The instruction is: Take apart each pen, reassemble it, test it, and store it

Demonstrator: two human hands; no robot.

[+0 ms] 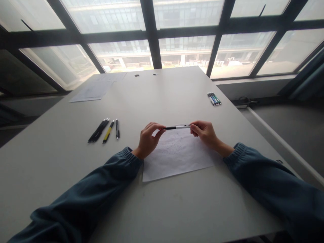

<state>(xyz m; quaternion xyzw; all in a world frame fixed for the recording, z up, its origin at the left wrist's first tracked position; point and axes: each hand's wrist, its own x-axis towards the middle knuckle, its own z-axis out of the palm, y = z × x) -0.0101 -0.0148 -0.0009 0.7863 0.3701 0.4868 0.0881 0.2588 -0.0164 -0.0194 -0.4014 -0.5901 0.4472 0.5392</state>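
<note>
A pen (178, 127) with a black grip and a pale barrel lies level between my two hands, above a sheet of paper (177, 162). My left hand (149, 138) pinches its dark end between thumb and fingertips. At the clip end, my right hand (205, 131) is closed on the pen, and its fingers hide that tip. Faint pen marks show on the paper below. To the left on the table are several black pens (98, 130) side by side, a yellow and black pen (108, 132) and a single dark pen (117, 129).
The white table (162, 101) runs forward to tall windows (187, 50). Several pens (214, 99) with coloured barrels lie in a row near its right edge. Other paper sheets (88, 89) rest at the far left. Two round holes sit near the far edge.
</note>
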